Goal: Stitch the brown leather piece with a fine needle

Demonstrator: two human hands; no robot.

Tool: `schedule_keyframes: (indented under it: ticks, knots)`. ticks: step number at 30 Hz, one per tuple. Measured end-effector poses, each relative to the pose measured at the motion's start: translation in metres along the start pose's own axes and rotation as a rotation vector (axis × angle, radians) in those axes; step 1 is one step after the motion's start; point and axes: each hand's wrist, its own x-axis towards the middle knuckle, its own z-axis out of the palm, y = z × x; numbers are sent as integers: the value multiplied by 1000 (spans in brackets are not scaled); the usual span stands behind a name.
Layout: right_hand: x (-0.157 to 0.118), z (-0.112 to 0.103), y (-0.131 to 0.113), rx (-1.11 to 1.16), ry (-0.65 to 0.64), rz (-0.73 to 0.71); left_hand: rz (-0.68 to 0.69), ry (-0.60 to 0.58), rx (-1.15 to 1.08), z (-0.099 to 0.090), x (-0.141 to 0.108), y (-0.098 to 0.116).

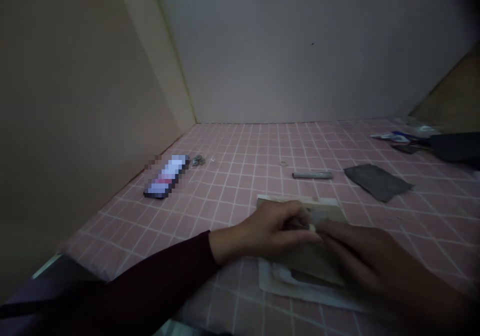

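My left hand (275, 228) is closed in a pinch, thumb and fingers around a small pale piece (312, 227) of which only the tip shows. Against that tip, my right hand (369, 256) has its fingers pressed together. It is blurred, and whatever it holds is hidden. Under both hands lies a tan board (322, 268), resting on a white sheet (268, 281) that sticks out around its edges.
On the pink checked tablecloth (228, 201) are a phone (167, 176), small metal bits (198, 160), a thin ring (284, 163), a grey stick (312, 175) and a dark grey sheet (377, 181). Dark items (453, 146) stand far right. Walls (285, 51) enclose the back and left.
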Motion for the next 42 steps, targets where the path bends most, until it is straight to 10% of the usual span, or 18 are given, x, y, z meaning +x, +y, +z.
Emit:
schedule_keyframes:
  ticks: [5, 10, 18, 26, 33, 42]
  knots:
    - [2, -3, -3, -54, -46, -37, -34, 32, 17, 1, -1, -2]
    - [9, -17, -5, 532, -399, 226, 68, -3, 88, 3, -1, -5]
    - [1, -4, -3, -112, -2, -73, -110, -17, 41, 0, 0, -3]
    - [9, -19, -7, 523, -378, 224, 65, 10, 183, 0, -1, -2]
    - [1, -3, 0, -163, 13, -96, -117, -10, 45, 0, -1, -3]
    - [8, -20, -6, 414, -334, 156, 16, 40, 176, -1, -2, -2]
